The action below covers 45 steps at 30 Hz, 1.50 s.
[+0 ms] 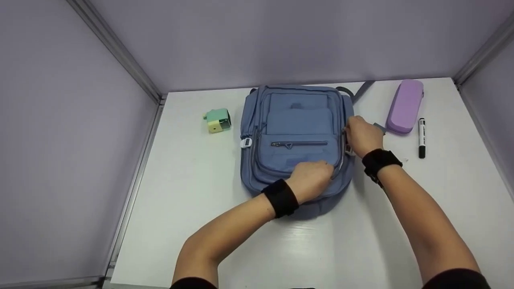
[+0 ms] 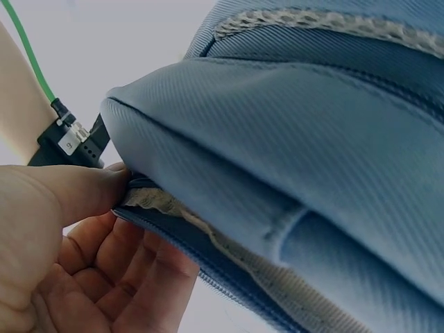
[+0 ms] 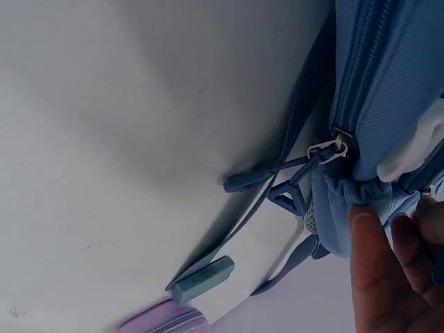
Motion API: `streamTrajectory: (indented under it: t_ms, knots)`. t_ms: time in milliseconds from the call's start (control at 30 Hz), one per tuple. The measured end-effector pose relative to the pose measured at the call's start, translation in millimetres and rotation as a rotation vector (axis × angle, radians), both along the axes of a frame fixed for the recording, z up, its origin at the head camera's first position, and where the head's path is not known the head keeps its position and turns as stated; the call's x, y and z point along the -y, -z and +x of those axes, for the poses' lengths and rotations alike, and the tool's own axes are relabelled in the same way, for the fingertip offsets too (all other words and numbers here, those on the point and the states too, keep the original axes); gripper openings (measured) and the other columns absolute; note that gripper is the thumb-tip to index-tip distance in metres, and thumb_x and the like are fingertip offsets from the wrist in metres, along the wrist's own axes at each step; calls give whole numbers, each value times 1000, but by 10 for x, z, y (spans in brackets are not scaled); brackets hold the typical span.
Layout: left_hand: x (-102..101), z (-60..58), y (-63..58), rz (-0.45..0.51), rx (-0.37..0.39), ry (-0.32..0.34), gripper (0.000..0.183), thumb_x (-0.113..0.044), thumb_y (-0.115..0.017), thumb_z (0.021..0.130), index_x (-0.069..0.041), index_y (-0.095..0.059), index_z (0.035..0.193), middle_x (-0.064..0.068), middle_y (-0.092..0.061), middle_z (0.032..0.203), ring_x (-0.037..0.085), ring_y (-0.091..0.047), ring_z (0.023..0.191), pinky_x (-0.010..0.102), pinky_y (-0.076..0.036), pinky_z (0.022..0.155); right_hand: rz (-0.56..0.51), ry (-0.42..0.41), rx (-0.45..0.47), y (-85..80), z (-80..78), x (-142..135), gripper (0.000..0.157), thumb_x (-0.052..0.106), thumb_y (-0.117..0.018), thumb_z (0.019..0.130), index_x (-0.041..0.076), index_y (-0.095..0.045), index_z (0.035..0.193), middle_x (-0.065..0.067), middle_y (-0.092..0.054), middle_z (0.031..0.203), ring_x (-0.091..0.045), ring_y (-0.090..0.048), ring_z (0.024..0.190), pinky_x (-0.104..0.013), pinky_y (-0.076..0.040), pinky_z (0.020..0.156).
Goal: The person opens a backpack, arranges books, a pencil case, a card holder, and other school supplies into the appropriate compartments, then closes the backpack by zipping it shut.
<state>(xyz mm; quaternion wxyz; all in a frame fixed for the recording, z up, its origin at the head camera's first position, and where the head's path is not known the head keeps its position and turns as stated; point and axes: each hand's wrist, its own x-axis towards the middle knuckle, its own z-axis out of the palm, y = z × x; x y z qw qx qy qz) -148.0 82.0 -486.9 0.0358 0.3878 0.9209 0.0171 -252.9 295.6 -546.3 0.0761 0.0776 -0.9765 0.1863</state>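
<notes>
A blue backpack (image 1: pixel 299 120) lies on the white table with its front pockets facing up. My left hand (image 1: pixel 311 178) is at the lower right of the front pocket. In the left wrist view, the thumb (image 2: pixel 104 184) and fingers pinch the zipped edge (image 2: pixel 163 225) of a partly opened pocket, its pale lining showing. At the backpack's right side is my right hand (image 1: pixel 363 134). Its fingers (image 3: pixel 371 257) are curled by a small metal zipper slider (image 3: pixel 427 191) and pinch its pull, which they mostly hide. Another zipper pull (image 3: pixel 288 198) hangs loose nearby.
Right of the backpack lie a purple pencil case (image 1: pixel 405 106), a black-and-white marker (image 1: pixel 421 137) and a small teal block (image 3: pixel 203 279) by a strap (image 3: pixel 236 229). A green-and-yellow pencil sharpener (image 1: pixel 218 120) stands to the left. Grey panels (image 1: pixel 265 44) enclose the table.
</notes>
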Motion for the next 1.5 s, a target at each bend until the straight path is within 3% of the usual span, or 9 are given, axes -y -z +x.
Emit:
streamTrajectory:
  t_ms: [233, 433, 667, 900, 1133, 1333, 1500]
  knots:
    - [-18, -10, 20, 13, -18, 0, 18, -31, -63, 103, -15, -68, 97, 0, -66, 89, 16, -65, 72, 32, -54, 55, 10, 6, -34, 5, -36, 43, 12, 9, -60, 101, -1, -58, 94, -20, -60, 91, -46, -62, 67, -59, -48, 58]
    - [44, 25, 70, 57, 15, -10, 13, -24, -63, 103, -14, -69, 98, 1, -66, 90, 16, -66, 75, 32, -54, 56, -25, 42, 23, 27, -33, 21, 14, 13, -62, 101, -1, -61, 97, -20, -62, 92, -44, -64, 73, -58, -49, 63]
    - [356, 101, 148, 117, 51, -20, 13, -17, -62, 101, -14, -69, 91, 0, -65, 84, 16, -65, 74, 30, -53, 58, -81, 59, 68, 43, 51, -62, 16, 15, -61, 102, 0, -66, 103, -21, -65, 98, -40, -65, 82, -58, -50, 66]
    - [704, 108, 169, 87, 77, -65, 17, -20, -63, 101, -16, -79, 102, 0, -68, 91, 19, -66, 81, 34, -54, 63, -125, 50, 81, 104, 131, -141, 19, 17, -59, 102, 1, -68, 108, -20, -66, 101, -39, -66, 85, -57, -50, 68]
    - [980, 107, 156, 45, 145, -89, 20, -27, -61, 104, -17, -79, 103, 1, -68, 95, 21, -66, 85, 38, -56, 66, -157, 17, 98, 115, 242, -153, 25, 16, -59, 101, -1, -70, 116, -22, -66, 110, -39, -67, 90, -57, -51, 73]
    - [1089, 87, 145, 164, 180, -122, 21, -25, -60, 105, -17, -78, 111, -1, -74, 102, 19, -70, 93, 37, -58, 75, -199, -39, 140, 147, 393, -193, 31, 17, -60, 101, -1, -67, 126, -22, -65, 122, -36, -66, 96, -54, -51, 77]
    - [1115, 44, 75, 231, 126, -161, 23, -25, -56, 107, -18, -77, 112, -2, -76, 103, 18, -72, 92, 37, -58, 75, -216, -89, 178, 173, 487, -275, 36, 19, -60, 103, 4, -63, 135, -20, -63, 131, -37, -66, 103, -55, -51, 82]
